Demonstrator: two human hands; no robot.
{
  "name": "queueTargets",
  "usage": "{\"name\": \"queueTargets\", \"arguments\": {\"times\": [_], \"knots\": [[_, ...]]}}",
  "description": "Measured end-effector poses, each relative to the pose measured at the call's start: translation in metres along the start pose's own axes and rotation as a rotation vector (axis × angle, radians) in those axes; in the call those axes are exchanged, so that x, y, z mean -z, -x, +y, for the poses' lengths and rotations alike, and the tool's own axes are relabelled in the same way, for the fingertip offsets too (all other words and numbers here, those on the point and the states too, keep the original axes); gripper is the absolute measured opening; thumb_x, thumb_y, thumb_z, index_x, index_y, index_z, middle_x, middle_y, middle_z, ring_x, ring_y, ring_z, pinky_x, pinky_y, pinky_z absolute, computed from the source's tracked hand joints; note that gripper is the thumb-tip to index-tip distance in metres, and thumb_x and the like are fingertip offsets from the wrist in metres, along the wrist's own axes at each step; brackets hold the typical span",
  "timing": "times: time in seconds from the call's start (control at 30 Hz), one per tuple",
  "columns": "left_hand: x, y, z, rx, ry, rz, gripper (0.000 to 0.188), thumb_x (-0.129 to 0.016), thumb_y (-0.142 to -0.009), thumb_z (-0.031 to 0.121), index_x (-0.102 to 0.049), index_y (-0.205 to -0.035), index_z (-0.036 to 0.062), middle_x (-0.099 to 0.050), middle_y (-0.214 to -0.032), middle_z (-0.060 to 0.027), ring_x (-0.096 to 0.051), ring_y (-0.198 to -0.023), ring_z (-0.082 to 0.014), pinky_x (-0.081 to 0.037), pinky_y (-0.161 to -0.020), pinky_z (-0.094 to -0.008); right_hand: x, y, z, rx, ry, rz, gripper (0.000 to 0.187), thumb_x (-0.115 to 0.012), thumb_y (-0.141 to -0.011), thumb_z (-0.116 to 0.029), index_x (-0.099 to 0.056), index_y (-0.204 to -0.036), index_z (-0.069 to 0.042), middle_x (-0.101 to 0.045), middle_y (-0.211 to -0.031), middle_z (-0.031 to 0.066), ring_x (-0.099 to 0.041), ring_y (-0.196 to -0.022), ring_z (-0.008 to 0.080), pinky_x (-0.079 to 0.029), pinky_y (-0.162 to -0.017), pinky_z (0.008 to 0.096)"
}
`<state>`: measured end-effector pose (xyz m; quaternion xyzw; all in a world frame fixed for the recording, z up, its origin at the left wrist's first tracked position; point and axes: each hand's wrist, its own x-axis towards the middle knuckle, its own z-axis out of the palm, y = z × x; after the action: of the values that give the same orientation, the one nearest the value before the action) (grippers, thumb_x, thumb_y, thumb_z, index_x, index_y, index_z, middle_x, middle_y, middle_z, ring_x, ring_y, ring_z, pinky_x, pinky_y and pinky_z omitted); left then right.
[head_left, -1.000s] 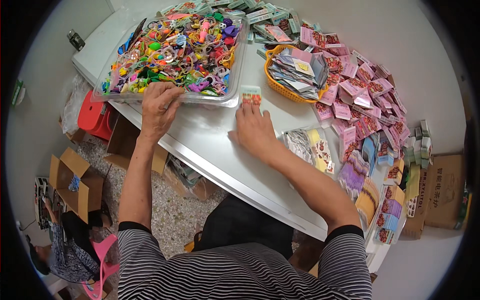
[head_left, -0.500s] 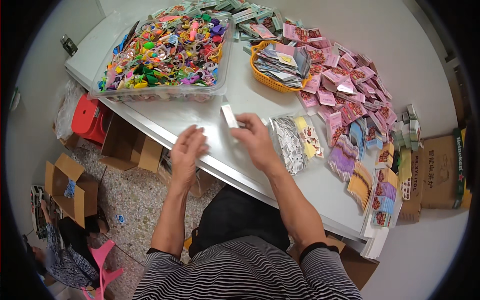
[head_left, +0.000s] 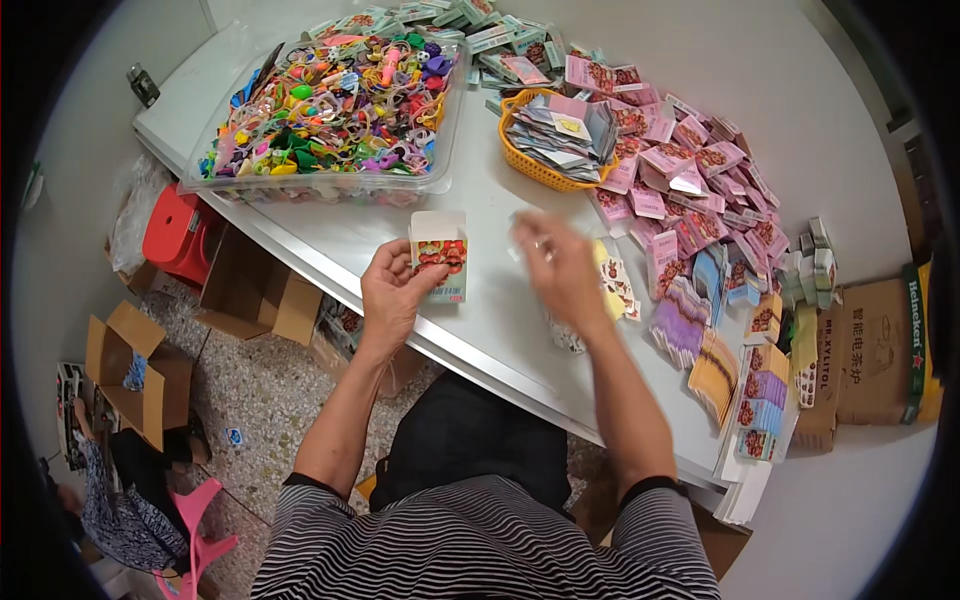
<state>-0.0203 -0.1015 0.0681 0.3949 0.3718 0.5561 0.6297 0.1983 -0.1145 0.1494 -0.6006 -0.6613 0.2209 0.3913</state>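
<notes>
My left hand [head_left: 388,300] is closed round a small carton [head_left: 441,262] with a red picture and a raised white top flap, upright above the table edge. Smeared by motion, my right hand [head_left: 565,275] hovers to its right, over a clear bag of white slips [head_left: 566,338]; a pale blur shows at its fingertips, too unclear to name. Beside that hand lie yellow and white cards with small red pictures [head_left: 618,290]. Farther back, an orange basket [head_left: 538,170] holds folded grey papers. A clear plastic bin [head_left: 310,184] is heaped with colourful small trinkets [head_left: 350,115].
Pink cartons [head_left: 690,165] are piled at the right, with green ones [head_left: 520,45] behind. Purple and orange packet stacks [head_left: 684,318] stand near the right edge. Left of the table are a red stool [head_left: 178,228], open cardboard boxes [head_left: 150,385] and a seated person [head_left: 135,510].
The small carton has passed from my right hand to my left and now faces up with its flap raised. My right hand has moved right, over the bag of slips.
</notes>
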Motion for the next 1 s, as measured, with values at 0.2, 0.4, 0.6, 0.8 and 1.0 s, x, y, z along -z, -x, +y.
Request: {"name": "queueTargets", "arguments": {"times": [0.2,0.4,0.6,0.8,1.0], "knots": [[-0.004,-0.028,-0.044,-0.096,-0.132,-0.072,0.044,-0.072,-0.091,0.003,-0.051,-0.129,-0.0076,-0.068,-0.117,-0.0152,-0.066,-0.106,-0.0169,-0.054,-0.094,-0.029,0.062,-0.137,0.111,0.339,0.483,0.148,0.044,-0.056,-0.091,-0.004,-0.055,-0.135,-0.005,-0.061,-0.131,0.0201,-0.06,-0.119,0.0362,-0.046,-0.106,0.0446],[-0.003,-0.05,-0.044,-0.04,-0.194,-0.159,0.046,-0.071,-0.093,0.006,-0.049,-0.132,-0.0062,-0.067,-0.12,-0.015,-0.065,-0.111,-0.0191,-0.051,-0.098,-0.0314,0.072,-0.205,0.139,0.25,0.845,-0.296,0.052,-0.051,-0.083,0.003,-0.055,-0.134,-0.007,-0.057,-0.136,0.0228,-0.056,-0.124,0.0395,-0.043,-0.108,0.0462],[0.006,-0.06,-0.05,-0.021,-0.122,-0.159,0.048,-0.07,-0.093,0.003,-0.049,-0.135,-0.0059,-0.066,-0.123,-0.0139,-0.064,-0.112,-0.0189,-0.05,-0.101,-0.0315,0.067,-0.209,0.135,0.313,1.086,-0.201,0.031,-0.053,-0.084,-0.001,-0.069,-0.11,-0.007,-0.073,-0.091,0.0143,-0.069,-0.095,0.0322,-0.045,-0.094,0.0497],[0.008,-0.056,-0.047,-0.107,0.0,-0.161,0.053,-0.069,-0.093,0.001,-0.049,-0.141,-0.0047,-0.066,-0.124,-0.0123,-0.064,-0.111,-0.0178,-0.052,-0.099,-0.0311,0.084,-0.151,0.089,0.455,0.805,0.243,0.015,-0.064,-0.093,-0.016,-0.072,-0.101,-0.005,-0.071,-0.084,0.0105,-0.068,-0.08,0.0249,-0.048,-0.084,0.0376],[0.015,-0.039,-0.039,0.054,0.034,-0.239,0.052,-0.071,-0.091,-0.002,-0.052,-0.139,-0.0055,-0.067,-0.123,-0.013,-0.066,-0.108,-0.0186,-0.057,-0.092,-0.0321,0.035,-0.062,0.035,0.095,-0.358,-0.084,0.014,-0.065,-0.099,-0.017,-0.066,-0.096,-0.003,-0.059,-0.077,-0.003,-0.053,-0.07,0.0052,-0.044,-0.061,0.0227]]}}
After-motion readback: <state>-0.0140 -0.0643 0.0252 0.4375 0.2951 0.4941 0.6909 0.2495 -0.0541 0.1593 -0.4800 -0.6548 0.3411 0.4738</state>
